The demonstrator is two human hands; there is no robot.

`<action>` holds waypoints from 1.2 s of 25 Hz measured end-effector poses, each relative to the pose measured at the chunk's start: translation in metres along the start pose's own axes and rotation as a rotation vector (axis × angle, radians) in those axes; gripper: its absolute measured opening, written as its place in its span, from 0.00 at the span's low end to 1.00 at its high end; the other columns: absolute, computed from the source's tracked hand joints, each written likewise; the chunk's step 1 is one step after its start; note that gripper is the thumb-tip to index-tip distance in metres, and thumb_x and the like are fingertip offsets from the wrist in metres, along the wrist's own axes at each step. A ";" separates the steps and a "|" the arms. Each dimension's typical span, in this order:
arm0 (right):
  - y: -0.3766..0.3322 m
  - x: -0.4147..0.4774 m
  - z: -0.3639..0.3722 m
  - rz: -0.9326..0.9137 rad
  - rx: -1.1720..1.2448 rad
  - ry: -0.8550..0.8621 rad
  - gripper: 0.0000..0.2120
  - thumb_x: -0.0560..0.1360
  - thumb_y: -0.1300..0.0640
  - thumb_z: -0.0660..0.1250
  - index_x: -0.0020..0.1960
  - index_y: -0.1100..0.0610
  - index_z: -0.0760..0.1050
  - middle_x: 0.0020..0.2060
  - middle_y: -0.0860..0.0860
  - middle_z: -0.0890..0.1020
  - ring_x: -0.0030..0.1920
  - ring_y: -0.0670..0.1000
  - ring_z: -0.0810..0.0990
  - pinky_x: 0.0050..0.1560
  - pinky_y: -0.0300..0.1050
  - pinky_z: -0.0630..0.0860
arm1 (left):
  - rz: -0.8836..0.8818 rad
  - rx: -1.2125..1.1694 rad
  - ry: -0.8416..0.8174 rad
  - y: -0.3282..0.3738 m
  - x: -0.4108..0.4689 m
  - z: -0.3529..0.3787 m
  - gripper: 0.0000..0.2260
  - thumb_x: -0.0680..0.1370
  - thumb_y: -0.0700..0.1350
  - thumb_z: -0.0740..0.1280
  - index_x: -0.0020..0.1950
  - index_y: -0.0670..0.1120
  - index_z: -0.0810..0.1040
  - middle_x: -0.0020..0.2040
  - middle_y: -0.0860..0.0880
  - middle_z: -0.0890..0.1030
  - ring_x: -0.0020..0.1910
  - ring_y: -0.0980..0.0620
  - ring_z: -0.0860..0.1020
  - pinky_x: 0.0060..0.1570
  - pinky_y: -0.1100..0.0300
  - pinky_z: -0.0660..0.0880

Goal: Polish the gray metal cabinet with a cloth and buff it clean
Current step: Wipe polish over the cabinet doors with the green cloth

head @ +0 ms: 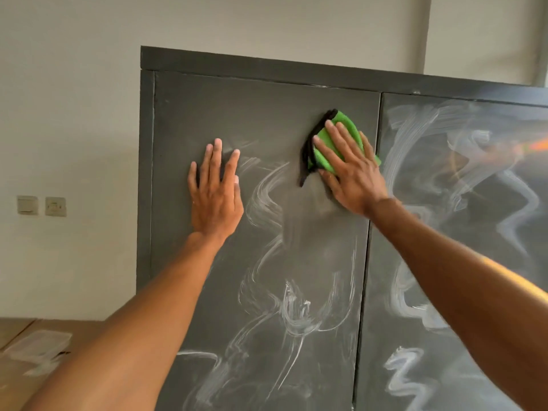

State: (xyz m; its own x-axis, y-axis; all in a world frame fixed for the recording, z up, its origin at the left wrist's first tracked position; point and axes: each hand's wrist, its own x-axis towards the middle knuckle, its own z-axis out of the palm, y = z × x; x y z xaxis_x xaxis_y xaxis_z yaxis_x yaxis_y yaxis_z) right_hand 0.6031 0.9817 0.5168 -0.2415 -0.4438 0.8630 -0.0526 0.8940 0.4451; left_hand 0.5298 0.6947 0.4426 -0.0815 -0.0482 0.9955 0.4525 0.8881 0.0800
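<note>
The gray metal cabinet point(267, 114) fills most of the view in front of both hands. Its bottom and right end are cut off by the frame, so only the top rail and the upper parts of two flat doors show. The door under the fingers is matte dark gray. It is dull and plain above the fingertips and smeared below them with thin, wavy white streaks point(293, 315). The door to the right of the right hand's fingers carries broader white swirls, blurred, with an orange glare that is hard to read.

The left hand point(215, 200) lies flat on the door, its fingers point(218, 155) straight, spread and pointing up, holding nothing. The right hand point(353, 179) presses the green cloth point(345, 121) against the same door, just beside the seam between the doors, with its fingers point(329, 143) straight and spread over it. The cloth looks soft and folded. Much of it is hidden under the palm, and a black bound edge hangs just left of the fingertips.

Well left of the left fingers, two pale switches point(41, 206) sit on the plain wall point(74, 114).
</note>
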 end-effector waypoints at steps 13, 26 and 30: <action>-0.096 -0.177 0.007 -0.195 0.115 -0.467 0.34 0.81 0.43 0.57 0.83 0.43 0.47 0.83 0.47 0.44 0.82 0.50 0.41 0.80 0.62 0.47 | -0.072 -0.093 -0.189 0.056 -0.084 -0.012 0.21 0.84 0.50 0.54 0.76 0.48 0.70 0.83 0.42 0.59 0.82 0.44 0.57 0.76 0.38 0.59; -0.105 -0.167 0.004 0.159 0.438 -0.180 0.25 0.71 0.72 0.72 0.66 0.58 0.80 0.71 0.57 0.73 0.71 0.60 0.71 0.65 0.60 0.77 | -0.152 -0.220 -0.260 0.117 -0.126 -0.020 0.20 0.82 0.51 0.59 0.71 0.48 0.76 0.80 0.42 0.65 0.79 0.45 0.63 0.76 0.37 0.58; -0.116 -0.170 -0.002 0.523 0.391 -0.071 0.21 0.69 0.63 0.78 0.61 0.54 0.82 0.60 0.52 0.76 0.60 0.56 0.76 0.47 0.51 0.81 | -0.084 -0.208 -0.222 0.121 -0.135 -0.029 0.14 0.74 0.47 0.71 0.60 0.48 0.81 0.62 0.47 0.78 0.58 0.46 0.77 0.56 0.48 0.73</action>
State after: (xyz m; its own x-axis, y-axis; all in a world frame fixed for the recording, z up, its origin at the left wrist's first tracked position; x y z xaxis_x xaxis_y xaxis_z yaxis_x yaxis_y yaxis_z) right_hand 0.6517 0.9533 0.3192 -0.3932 0.0484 0.9182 -0.2566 0.9532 -0.1601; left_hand 0.6214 0.7956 0.3192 -0.3081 0.0039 0.9513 0.6058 0.7719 0.1930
